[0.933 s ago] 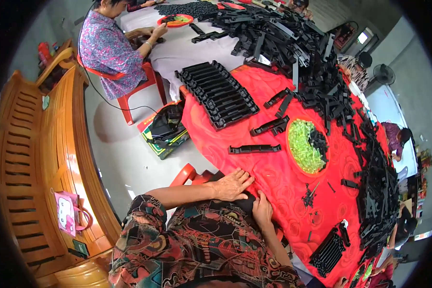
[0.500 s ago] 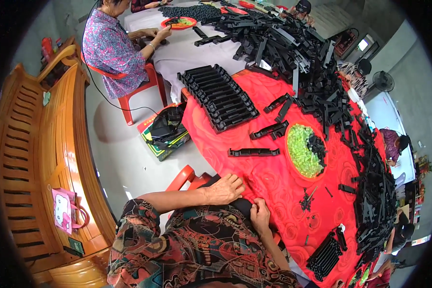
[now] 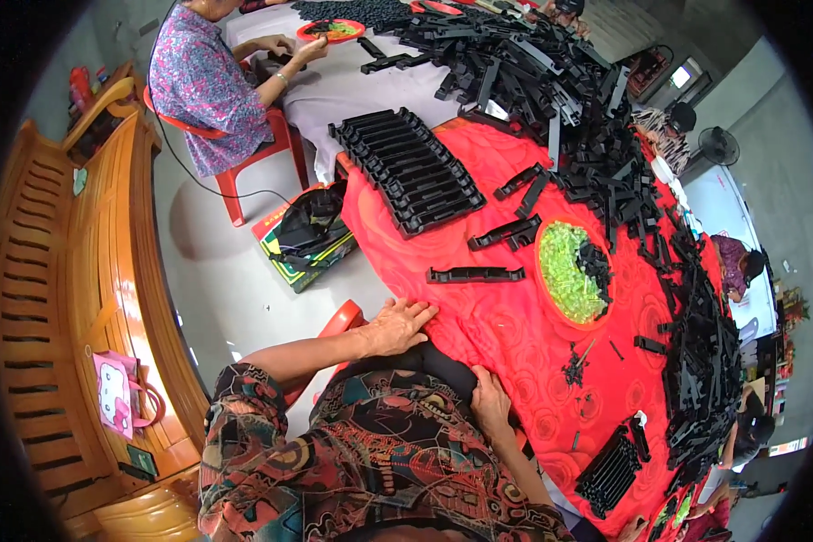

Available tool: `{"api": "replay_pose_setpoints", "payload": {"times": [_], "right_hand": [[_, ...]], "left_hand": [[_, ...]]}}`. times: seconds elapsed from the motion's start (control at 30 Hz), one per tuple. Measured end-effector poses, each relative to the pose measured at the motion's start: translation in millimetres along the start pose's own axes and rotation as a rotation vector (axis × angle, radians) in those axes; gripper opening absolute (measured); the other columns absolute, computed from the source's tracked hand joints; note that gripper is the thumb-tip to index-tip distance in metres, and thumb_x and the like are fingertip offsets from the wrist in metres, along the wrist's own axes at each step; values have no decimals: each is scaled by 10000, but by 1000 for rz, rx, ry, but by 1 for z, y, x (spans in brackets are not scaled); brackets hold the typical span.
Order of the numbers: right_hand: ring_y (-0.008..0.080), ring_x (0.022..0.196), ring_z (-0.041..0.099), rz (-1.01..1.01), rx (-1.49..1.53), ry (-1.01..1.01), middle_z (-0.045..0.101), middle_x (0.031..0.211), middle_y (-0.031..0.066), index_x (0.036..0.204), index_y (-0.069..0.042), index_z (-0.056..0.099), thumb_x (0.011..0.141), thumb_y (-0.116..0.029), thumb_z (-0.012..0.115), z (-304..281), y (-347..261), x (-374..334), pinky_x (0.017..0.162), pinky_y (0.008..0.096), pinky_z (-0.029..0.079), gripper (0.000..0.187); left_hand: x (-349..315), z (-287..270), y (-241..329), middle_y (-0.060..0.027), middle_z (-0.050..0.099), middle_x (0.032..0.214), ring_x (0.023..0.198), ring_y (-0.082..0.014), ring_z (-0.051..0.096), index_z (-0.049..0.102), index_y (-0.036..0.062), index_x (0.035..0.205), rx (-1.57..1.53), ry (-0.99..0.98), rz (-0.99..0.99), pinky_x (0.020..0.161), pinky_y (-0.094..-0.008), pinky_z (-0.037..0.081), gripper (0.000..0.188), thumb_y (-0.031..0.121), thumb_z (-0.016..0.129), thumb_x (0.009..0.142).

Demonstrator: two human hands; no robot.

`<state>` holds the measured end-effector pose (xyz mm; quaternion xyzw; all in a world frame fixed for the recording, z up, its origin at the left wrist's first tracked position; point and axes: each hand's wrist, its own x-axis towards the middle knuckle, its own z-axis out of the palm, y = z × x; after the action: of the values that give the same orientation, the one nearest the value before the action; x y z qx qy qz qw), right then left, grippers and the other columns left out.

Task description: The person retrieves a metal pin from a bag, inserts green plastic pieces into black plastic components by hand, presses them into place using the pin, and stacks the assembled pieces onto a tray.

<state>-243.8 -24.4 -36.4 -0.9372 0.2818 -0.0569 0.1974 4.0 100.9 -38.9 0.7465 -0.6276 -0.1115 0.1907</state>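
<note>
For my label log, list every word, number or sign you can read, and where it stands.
None can be read.
Box: printed marks, too small to read.
Pink bag: cartoon face, no legible words.
Red cloth: rose pattern, no legible words.

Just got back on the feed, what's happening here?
The person's left hand lies with fingers extended at the edge of the red tablecloth. The right hand is at that edge too; whether it grips the cloth is unclear. Neither visibly holds a black part. Beyond them lie a lone black part and a neat row of black parts. At upper left sits a co-worker.
</note>
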Motion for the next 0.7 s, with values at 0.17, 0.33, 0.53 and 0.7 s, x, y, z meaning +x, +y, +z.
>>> {"api": "replay_pose_setpoints", "payload": {"times": [0.17, 0.33, 0.53, 0.7], "right_hand": [[451, 812, 583, 8, -212, -46, 534, 1063, 319, 1406, -185, 216, 777, -67, 482, 6, 11, 5, 682, 528, 477, 693], [444, 903, 564, 305, -62, -319, 518, 1104, 326, 1391, -61, 217, 804, -92, 433, 0, 4, 24, 825, 497, 436, 627], [420, 1094, 471, 260, 9, -177, 506, 1163, 291, 1271, 40, 362, 879, -171, 371, 50, 60, 34, 970, 439, 334, 446], [327, 1223, 372, 155, 188, 188, 394, 1336, 189, 1334, 1, 319, 944, -289, 355, 86, 121, 46, 1058, 381, 241, 487]], "left_hand": [[3, 1, -10, -176, 342, 1369, 1165, -393, 408, 241, 75, 1382, -152, -140, -89, 982, -525, 308, 641, 338, 507, 861], [18, 12, -39, -161, 355, 1358, 1208, -359, 381, 312, 61, 1341, -8, -68, 22, 1018, -528, 269, 557, 324, 477, 878], [40, -6, -55, -134, 363, 1343, 1255, -283, 347, 416, 82, 1255, 191, -117, 186, 1062, -529, 196, 406, 226, 445, 876], [45, 7, -80, -62, 310, 1405, 1272, -225, 345, 364, 125, 1335, 321, -100, 285, 1067, -523, 193, 576, 113, 467, 769]]}}
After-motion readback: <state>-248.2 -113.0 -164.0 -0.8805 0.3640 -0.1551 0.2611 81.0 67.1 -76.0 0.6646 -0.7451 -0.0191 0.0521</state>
